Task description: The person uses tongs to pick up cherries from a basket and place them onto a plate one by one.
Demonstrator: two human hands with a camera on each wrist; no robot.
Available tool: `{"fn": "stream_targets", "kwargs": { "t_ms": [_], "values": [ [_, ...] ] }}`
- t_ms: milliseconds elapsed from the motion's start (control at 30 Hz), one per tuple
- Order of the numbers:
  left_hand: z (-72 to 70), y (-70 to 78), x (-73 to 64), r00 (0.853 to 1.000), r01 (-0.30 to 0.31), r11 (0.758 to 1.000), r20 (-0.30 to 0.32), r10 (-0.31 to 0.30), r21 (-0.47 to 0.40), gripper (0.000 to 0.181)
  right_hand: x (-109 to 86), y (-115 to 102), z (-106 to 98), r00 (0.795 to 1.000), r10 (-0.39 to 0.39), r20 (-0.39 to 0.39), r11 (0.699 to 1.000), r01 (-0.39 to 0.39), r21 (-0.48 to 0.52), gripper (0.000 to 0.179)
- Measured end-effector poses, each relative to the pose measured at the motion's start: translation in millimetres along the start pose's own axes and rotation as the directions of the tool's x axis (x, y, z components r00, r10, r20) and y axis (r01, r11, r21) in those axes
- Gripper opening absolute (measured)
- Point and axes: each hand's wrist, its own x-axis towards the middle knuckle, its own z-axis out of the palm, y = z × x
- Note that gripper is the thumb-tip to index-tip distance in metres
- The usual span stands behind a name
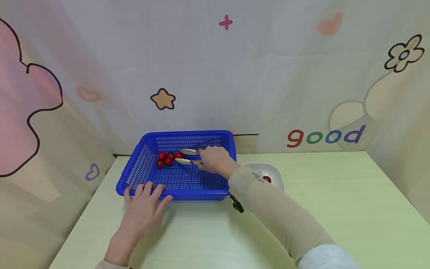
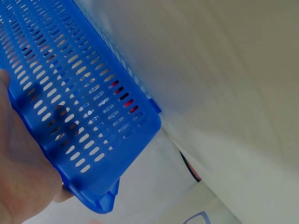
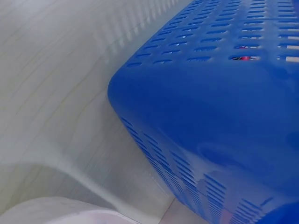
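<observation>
My right hand (image 1: pixel 215 158) reaches into a blue plastic basket (image 1: pixel 201 192) and grips a pair of tongs (image 1: pixel 184 161) with cream tips. The tongs' tips are spread apart, right beside the nearest of several red cherries (image 1: pixel 169 161) bunched at the basket's left side. My left hand (image 1: pixel 142 207) holds the front rim near its left corner, fingers over the edge and thumb along the outside. In the left wrist view, that hand (image 2: pixel 23 163) lies against the slotted wall, with red fruit showing through the slots. The right wrist view has only the basket's outer corner; the right hand is outside it.
To the right of the basket stands a white dish (image 1: pixel 277 175), partly behind my right sleeve, with a red cherry (image 1: pixel 267 179) in it. A printed curtain (image 1: pixel 201 74) hangs behind the pale green table (image 1: pixel 336 209). A black strap (image 1: pixel 237 204) hangs below my right wrist.
</observation>
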Motion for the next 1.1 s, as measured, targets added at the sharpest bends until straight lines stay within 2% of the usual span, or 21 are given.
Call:
{"fn": "stream_targets", "kwargs": {
  "t_ms": [700, 833, 1100],
  "values": [
    [-2.0, 2.8, -0.7, 1.000, 0.007, 1.000, 0.013, -0.007, -0.018, 0.052, -6.9, 5, -4, 1.000, -0.001, 0.024, 0.999, 0.000, 0.039, 0.034],
    [-3.0, 2.7, -0.2, 1.000, 0.012, 1.000, 0.015, -0.012, -0.014, 0.052, -10.8, 5, -7, 1.000, -0.025, -0.001, 0.999, 0.025, 0.019, 0.036],
    [-3.5, 3.1, -0.3, 1.000, 0.021, 1.000, 0.020, -0.021, -0.008, 0.053, -18.5, 8, -15, 0.999, -0.045, -0.021, 0.999, 0.045, 0.008, 0.052]
  ]
}}
